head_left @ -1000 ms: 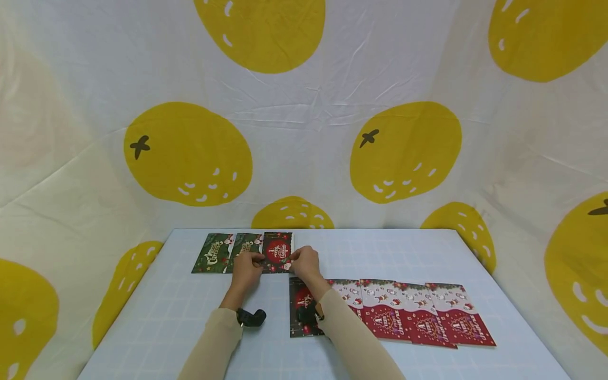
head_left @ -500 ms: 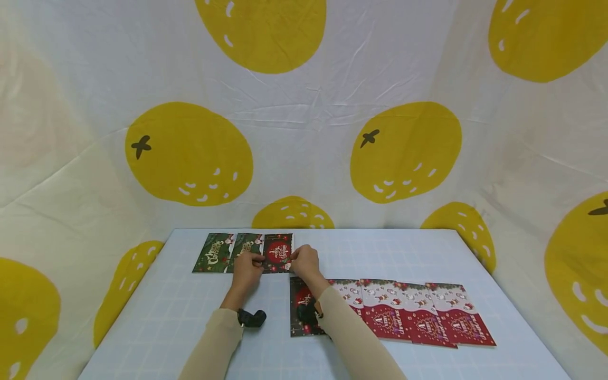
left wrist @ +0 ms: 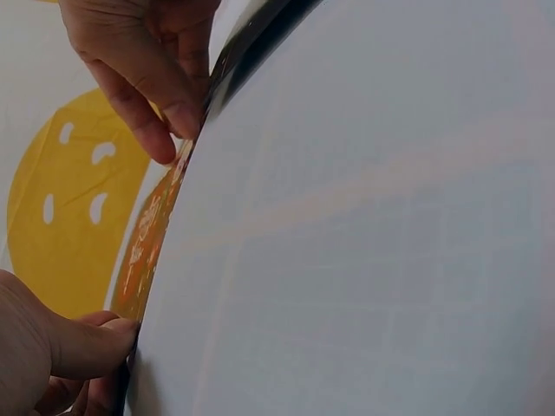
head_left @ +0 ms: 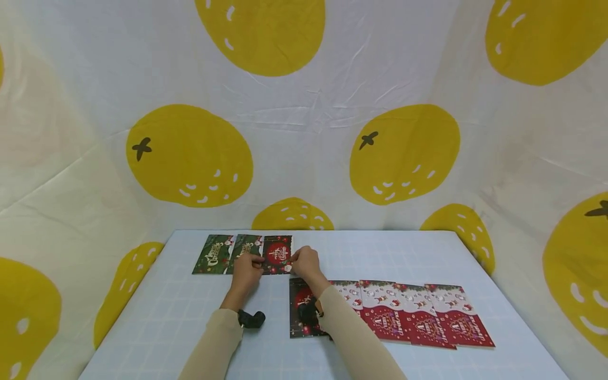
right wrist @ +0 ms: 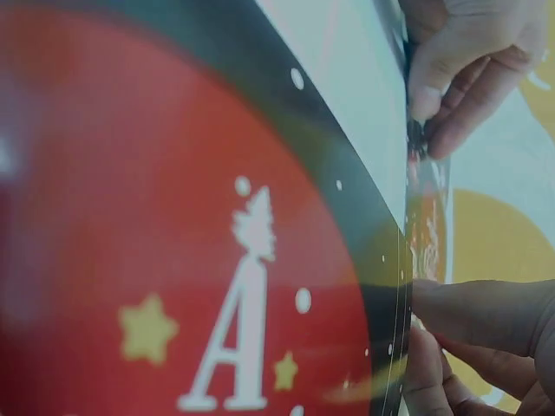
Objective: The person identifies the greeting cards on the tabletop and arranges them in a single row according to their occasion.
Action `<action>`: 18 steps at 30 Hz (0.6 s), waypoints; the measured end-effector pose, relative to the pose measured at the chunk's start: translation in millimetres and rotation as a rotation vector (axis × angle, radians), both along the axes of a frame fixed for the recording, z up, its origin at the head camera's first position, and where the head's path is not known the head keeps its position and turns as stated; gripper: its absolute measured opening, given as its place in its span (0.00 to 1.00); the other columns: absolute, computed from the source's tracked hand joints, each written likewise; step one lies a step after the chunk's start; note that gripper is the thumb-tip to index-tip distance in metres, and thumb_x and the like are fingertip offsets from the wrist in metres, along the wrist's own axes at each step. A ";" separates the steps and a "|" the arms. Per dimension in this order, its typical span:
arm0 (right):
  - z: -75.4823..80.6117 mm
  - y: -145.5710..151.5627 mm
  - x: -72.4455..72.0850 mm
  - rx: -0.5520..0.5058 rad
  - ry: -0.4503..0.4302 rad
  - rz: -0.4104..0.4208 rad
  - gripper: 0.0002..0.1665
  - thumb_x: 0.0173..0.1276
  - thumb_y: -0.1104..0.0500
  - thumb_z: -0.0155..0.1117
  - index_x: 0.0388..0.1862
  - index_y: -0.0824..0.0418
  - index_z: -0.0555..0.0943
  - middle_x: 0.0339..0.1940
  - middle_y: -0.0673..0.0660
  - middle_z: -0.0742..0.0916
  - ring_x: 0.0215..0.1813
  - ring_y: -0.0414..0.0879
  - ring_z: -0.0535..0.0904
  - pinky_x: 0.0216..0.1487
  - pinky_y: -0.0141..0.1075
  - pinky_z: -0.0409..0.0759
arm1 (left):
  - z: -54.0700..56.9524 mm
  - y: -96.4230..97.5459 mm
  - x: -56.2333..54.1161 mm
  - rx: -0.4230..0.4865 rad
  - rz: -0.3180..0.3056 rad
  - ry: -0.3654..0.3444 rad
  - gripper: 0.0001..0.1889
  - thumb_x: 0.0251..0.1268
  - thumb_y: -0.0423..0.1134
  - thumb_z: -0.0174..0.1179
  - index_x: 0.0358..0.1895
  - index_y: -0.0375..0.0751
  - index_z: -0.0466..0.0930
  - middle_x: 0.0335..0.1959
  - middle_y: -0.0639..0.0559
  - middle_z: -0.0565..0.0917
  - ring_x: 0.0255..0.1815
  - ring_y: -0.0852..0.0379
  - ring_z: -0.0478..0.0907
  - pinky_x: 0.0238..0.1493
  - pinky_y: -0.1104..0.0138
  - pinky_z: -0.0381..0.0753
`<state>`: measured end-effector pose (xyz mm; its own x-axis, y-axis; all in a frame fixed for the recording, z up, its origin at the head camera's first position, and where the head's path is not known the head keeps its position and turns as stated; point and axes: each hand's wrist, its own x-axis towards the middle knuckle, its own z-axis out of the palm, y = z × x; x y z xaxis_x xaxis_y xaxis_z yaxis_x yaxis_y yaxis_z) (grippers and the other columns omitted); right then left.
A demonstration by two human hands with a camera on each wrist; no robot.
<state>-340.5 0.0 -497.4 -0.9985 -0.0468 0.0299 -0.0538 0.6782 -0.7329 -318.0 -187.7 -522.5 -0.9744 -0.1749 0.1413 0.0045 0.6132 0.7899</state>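
Note:
Both hands are on a dark Christmas card (head_left: 277, 252) with a red round print, at the far left of centre on the table. My left hand (head_left: 246, 273) pinches its near left corner between thumb and fingers. At the near right corner, my right hand (head_left: 307, 264) pinches it the same way. The card shows almost edge-on in both wrist views, lying nearly flat. On its left stand two green Christmas cards (head_left: 214, 255) in the same row, the nearer one partly behind my left hand. A matching dark card (head_left: 298, 295) lies under my right wrist, partly covered.
Several red-and-white Christmas cards (head_left: 382, 316) overlap in a row at the front right, the leftmost partly hidden by the right sleeve (head_left: 361, 343). The pale checked table (head_left: 157, 327) ends at a curtain (head_left: 304, 158) printed with yellow fruit.
The held card's far edge has sunk slightly, level with the green cards' row. Both hands stay on its corners, and the other cards lie as before.

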 end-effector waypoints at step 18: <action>-2.5 3.1 -1.6 -0.037 -0.043 -0.012 0.10 0.53 0.70 0.79 0.35 0.65 0.90 0.35 0.57 0.88 0.36 0.48 0.78 0.40 0.41 0.82 | 0.0 -1.0 -0.2 -0.027 -0.006 -0.001 0.12 0.57 0.19 0.68 0.44 0.29 0.90 0.32 0.43 0.84 0.34 0.49 0.81 0.39 0.55 0.82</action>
